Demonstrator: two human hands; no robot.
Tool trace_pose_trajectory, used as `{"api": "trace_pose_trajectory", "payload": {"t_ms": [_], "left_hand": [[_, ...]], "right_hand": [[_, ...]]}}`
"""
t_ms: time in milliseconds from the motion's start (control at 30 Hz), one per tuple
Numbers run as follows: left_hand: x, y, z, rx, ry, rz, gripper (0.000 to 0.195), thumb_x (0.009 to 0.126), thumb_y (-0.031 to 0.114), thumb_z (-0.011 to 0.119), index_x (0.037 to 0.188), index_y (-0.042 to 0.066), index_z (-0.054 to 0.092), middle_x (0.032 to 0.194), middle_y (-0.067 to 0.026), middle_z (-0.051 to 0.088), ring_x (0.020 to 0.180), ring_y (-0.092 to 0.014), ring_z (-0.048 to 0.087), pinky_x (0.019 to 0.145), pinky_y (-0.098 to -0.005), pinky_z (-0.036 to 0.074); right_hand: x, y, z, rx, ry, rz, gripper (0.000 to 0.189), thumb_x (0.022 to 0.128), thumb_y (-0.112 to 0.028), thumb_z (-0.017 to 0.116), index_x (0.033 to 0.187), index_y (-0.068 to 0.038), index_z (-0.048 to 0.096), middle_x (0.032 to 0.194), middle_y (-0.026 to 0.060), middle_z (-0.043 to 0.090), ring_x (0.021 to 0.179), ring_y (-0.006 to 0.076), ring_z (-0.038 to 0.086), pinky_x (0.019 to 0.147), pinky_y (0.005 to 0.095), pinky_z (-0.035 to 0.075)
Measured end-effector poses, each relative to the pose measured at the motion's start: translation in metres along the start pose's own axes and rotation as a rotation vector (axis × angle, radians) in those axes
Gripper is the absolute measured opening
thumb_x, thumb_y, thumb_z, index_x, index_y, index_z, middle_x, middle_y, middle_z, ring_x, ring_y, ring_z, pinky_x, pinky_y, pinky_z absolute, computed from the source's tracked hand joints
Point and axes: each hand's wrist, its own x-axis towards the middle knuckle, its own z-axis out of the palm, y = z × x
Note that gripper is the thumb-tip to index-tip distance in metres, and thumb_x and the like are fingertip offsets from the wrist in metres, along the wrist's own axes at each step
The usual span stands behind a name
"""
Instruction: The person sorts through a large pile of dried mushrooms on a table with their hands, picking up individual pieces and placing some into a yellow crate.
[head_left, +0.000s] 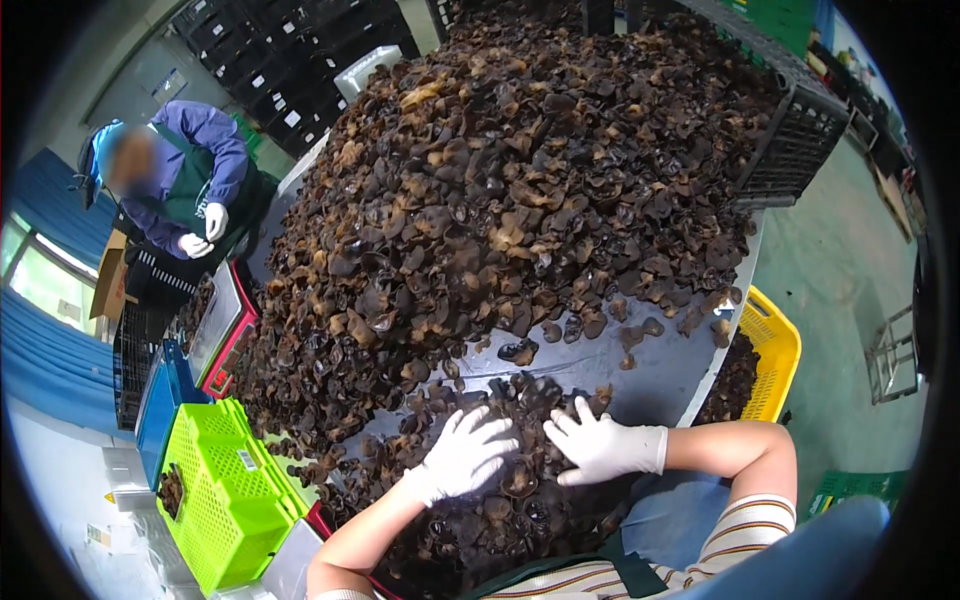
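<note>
My left hand (469, 456), in a white glove, rests with its fingers spread on a small heap of dark brown wood ear mushrooms (525, 517) at the table's near edge. To its right, my right hand (592, 442), also in a white glove, lies spread on the same heap. The hands are apart, and neither shows anything gripped; what lies under the palms is hidden. Beyond them a very large pile of the same mushrooms (495, 195) covers much of the grey table (660, 367), with a few loose pieces between pile and heap.
A lime green plastic crate (225, 495) stands at the left, near a red-edged scale (225, 330) and a blue bin (169, 397). A yellow basket (776, 360) with mushrooms is at the right, below a black crate (799, 142). A gloved co-worker (202, 165) stands at the upper left.
</note>
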Motion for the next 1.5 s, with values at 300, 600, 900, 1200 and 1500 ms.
{"api": "trace_pose_trajectory", "payload": {"t_ms": [300, 600, 900, 1200, 1500], "left_hand": [[-0.034, 0.024, -0.036, -0.191, -0.280, -0.099, 0.036, 0.099, 0.033, 0.055, 0.132, 0.024, 0.062, 0.145, 0.0005, 0.056, 0.136, -0.024, 0.050, 0.114, -0.0680, 0.021], [0.057, -0.069, -0.022, -0.167, 0.431, -0.373, 0.019, 0.092, 0.016, 0.065, 0.105, 0.003, 0.068, 0.094, -0.0130, 0.064, 0.090, -0.032, 0.065, 0.080, -0.0376, 0.052], [0.091, -0.089, 0.028, 0.146, 0.372, -0.439, 0.019, 0.083, 0.013, 0.066, 0.102, 0.010, 0.067, 0.099, -0.0095, 0.066, 0.094, -0.032, 0.064, 0.081, -0.0427, 0.053], [0.043, -0.042, -0.004, -0.560, 0.569, -0.614, 0.010, 0.090, 0.005, 0.065, 0.100, 0.002, 0.062, 0.092, -0.0060, 0.066, 0.079, -0.013, 0.062, 0.075, -0.0271, 0.050], [0.071, 0.036, -0.015, -1.041, 0.701, -0.619, 0.024, 0.096, 0.003, 0.058, 0.121, 0.004, 0.058, 0.101, -0.0059, 0.066, 0.080, -0.014, 0.066, 0.073, -0.0273, 0.054]], "right_hand": [[-0.018, -0.003, -0.056, 0.244, 0.069, -0.214, 0.062, 0.096, -0.046, 0.053, 0.141, -0.003, 0.048, 0.132, 0.0230, 0.057, 0.106, 0.0399, 0.064, 0.094, 0.0461, 0.053], [-0.009, 0.087, -0.064, 0.289, 0.541, 0.156, 0.043, 0.094, -0.039, 0.058, 0.122, -0.007, 0.064, 0.113, 0.0158, 0.068, 0.107, 0.0332, 0.064, 0.094, 0.0411, 0.051], [-0.014, 0.152, -0.021, 0.054, 0.844, 0.300, 0.022, 0.088, -0.029, 0.063, 0.100, -0.011, 0.067, 0.091, 0.0106, 0.068, 0.093, 0.0306, 0.065, 0.082, 0.0429, 0.052], [0.002, 0.115, 0.021, 0.078, 0.658, -0.003, 0.011, 0.074, -0.015, 0.066, 0.082, -0.008, 0.068, 0.087, 0.0117, 0.070, 0.081, 0.0323, 0.068, 0.071, 0.0445, 0.055], [-0.096, 0.114, -0.037, 0.393, 0.721, 0.255, 0.013, 0.072, -0.014, 0.061, 0.081, -0.005, 0.062, 0.078, 0.0150, 0.063, 0.075, 0.0343, 0.063, 0.070, 0.0424, 0.051]]}}
